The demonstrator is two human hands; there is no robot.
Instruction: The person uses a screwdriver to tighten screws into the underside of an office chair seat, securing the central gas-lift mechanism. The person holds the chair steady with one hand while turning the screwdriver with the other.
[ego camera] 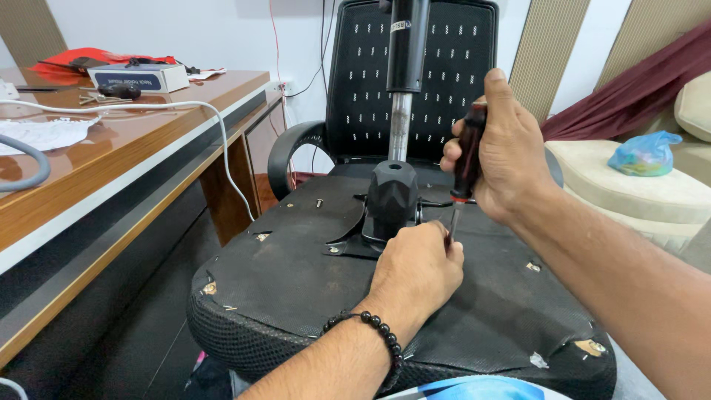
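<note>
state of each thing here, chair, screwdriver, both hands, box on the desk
office chair: upside down, underside of seat facing up
gas cylinder: upright, seated in the black mechanism
screwdriver: upright, tip down at the seat plate
right hand: closed around screwdriver handle
left hand: closed at the shaft's tip
box: shut, lying flat

My two forearms are bare, without sleeves. On my left wrist, just behind my left hand [416, 268], I wear a bracelet [374, 331] of round black beads.

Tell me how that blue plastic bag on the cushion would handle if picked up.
The blue plastic bag looks thin and crumpled, so probably floppy and light. Its knotted top likely gives an easy grip. Resting slumped on the cream cushion, it seems unlikely to roll.
</note>
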